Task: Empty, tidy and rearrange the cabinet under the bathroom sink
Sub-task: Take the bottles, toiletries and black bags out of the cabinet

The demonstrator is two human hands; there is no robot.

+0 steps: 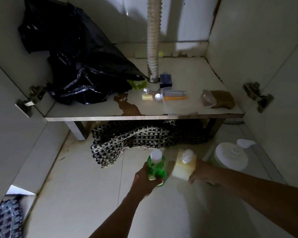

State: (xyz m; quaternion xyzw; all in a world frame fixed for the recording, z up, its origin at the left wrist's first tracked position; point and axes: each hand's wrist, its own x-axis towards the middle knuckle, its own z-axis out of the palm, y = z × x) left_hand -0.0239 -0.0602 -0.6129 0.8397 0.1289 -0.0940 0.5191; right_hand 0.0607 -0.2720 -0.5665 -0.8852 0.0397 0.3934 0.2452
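On the tiled floor (79, 200) just in front of the open cabinet, the emptying step looks to be in hand: the left hand (144, 179) has its grip wrapped round a green bottle (156, 167) with a white cap, held upright, while the right hand (202, 174) grasps a pale yellow bottle (183, 166) from its right side, the two bottles just beside each other. To their right a white pump dispenser (230, 156) stands on the floor, near the yellow bottle. The cabinet shelf (193, 107) is by no means cleared. A crumpled black plastic bag (79, 66) fills its left side; around the foot of the ribbed drain hose (153, 40) lie a green block (137, 83), a dark blue box (165, 80), a small tube (149, 91), a small yellow bar (147, 97), a shower head (159, 96) and what may be a toothbrush case (175, 93) with an orange stick (176, 98) beside it. A brown packet (218, 99) sits near the right front corner, and the shelf surface is peeling brown at the front. Under the shelf a woven checked mat (138, 140) spills onto the floor. As I judge it, both bottles need setting down firmly by the dispenser, then either hand can free itself for the loose small items, the bag likely wanting both.
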